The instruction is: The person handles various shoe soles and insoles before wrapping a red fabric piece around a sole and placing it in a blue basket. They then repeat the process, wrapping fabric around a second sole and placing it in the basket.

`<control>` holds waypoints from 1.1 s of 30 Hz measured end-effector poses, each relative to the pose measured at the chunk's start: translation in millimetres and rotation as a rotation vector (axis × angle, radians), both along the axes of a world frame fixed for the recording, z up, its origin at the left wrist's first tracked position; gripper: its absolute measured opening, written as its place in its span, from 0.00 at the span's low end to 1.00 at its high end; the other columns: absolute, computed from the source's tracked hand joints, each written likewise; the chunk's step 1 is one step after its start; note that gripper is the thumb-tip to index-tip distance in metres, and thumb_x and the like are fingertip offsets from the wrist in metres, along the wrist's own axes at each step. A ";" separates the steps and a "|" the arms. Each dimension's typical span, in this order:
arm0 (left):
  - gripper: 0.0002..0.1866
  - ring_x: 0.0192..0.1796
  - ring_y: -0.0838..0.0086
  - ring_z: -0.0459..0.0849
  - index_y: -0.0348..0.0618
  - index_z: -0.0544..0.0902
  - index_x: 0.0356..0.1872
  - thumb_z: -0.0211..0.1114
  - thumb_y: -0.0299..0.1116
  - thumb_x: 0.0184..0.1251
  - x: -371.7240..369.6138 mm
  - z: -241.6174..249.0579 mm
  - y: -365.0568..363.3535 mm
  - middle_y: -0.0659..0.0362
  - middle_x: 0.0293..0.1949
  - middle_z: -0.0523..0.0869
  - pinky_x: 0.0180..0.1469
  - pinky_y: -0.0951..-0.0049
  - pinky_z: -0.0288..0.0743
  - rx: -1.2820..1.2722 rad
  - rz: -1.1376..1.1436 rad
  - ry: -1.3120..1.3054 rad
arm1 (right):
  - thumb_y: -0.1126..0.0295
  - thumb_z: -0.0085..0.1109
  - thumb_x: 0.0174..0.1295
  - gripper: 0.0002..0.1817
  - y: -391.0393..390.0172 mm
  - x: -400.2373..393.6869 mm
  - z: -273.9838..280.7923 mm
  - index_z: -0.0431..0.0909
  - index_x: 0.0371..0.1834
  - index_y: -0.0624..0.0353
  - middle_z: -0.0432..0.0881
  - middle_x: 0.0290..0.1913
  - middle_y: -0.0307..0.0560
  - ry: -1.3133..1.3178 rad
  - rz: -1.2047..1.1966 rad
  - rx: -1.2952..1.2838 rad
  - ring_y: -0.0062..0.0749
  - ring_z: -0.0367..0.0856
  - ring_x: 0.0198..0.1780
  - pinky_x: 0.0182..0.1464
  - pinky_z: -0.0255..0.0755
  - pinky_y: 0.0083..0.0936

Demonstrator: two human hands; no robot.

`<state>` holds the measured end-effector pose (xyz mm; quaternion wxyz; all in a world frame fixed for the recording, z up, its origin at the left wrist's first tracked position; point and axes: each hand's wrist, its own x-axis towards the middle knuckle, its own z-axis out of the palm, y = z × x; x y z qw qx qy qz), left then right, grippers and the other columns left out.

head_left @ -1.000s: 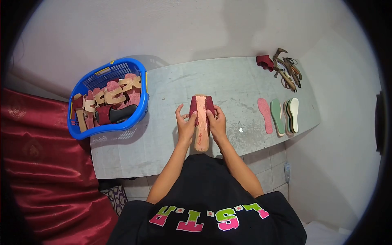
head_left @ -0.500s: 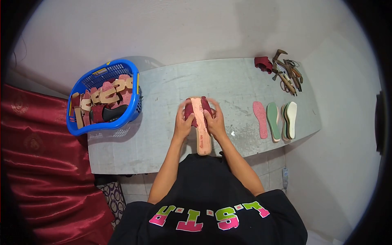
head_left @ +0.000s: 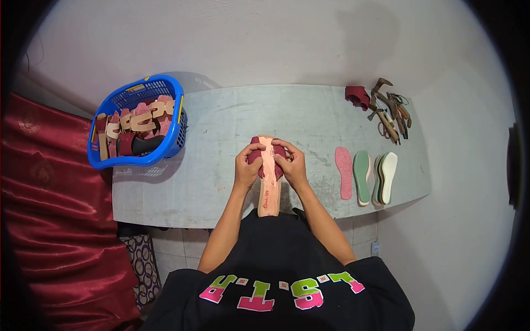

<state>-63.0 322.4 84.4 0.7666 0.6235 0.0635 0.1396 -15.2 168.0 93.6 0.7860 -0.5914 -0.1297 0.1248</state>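
A half-made sandal (head_left: 269,193) is held between both hands in front of my body, its pale pink sole face up, with handwriting near the lower end. Dark red strap material (head_left: 279,150) lies along both sides of its upper part. My left hand (head_left: 246,168) grips the left edge, with fingers bent over the red material and thumb pressed on it. On the opposite edge, my right hand (head_left: 293,168) grips in the same way, thumb on the red piece. The palm-side surfaces of both hands and the sandal's underside are hidden.
On the grey table (head_left: 204,110), a blue basket (head_left: 178,127) of sandal parts stands at left. To the right lie a pink insole (head_left: 343,174), a green insole (head_left: 361,174) and white-topped insoles (head_left: 389,176). Tools (head_left: 392,113) and a dark red piece (head_left: 358,96) lie behind them.
My fingers have curled inward from the outer sides onto the sandal's upper edges, and the red material sits pressed nearer the sole. The camera view has shifted slightly.
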 end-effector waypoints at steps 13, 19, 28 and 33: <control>0.14 0.54 0.60 0.79 0.44 0.86 0.49 0.71 0.29 0.61 -1.9 24.5 -0.5 0.55 0.45 0.81 0.61 0.63 0.73 0.764 0.285 -0.008 | 0.77 0.61 0.64 0.32 3.4 -0.1 23.1 0.63 0.72 0.64 0.89 0.39 0.49 -0.184 -0.187 -0.230 0.23 0.86 0.38 0.43 0.79 0.20; 0.10 0.51 0.61 0.83 0.38 0.87 0.46 0.68 0.33 0.70 0.2 4.6 1.0 0.53 0.43 0.85 0.57 0.65 0.77 0.502 0.180 0.043 | 0.73 0.65 0.62 0.26 23.3 -13.5 30.4 0.72 0.64 0.62 0.89 0.35 0.50 -0.233 -0.298 -0.377 0.25 0.87 0.35 0.39 0.79 0.22; 0.25 0.68 0.68 0.75 0.39 0.65 0.75 0.46 0.40 0.85 3.5 14.9 -0.4 0.53 0.67 0.76 0.72 0.68 0.66 -0.473 -0.149 0.152 | 0.69 0.66 0.48 0.30 29.7 -19.6 35.6 0.81 0.60 0.56 0.85 0.51 0.51 -0.648 -0.205 -0.681 0.47 0.79 0.51 0.55 0.73 0.39; 0.33 0.63 0.69 0.79 0.40 0.68 0.67 0.61 0.21 0.55 -1.7 10.0 25.5 0.55 0.58 0.79 0.65 0.65 0.74 -0.317 -0.263 0.149 | 0.75 0.60 0.48 0.27 30.9 -20.6 22.8 0.84 0.56 0.54 0.84 0.52 0.49 -0.664 -0.144 -0.748 0.49 0.72 0.55 0.60 0.66 0.43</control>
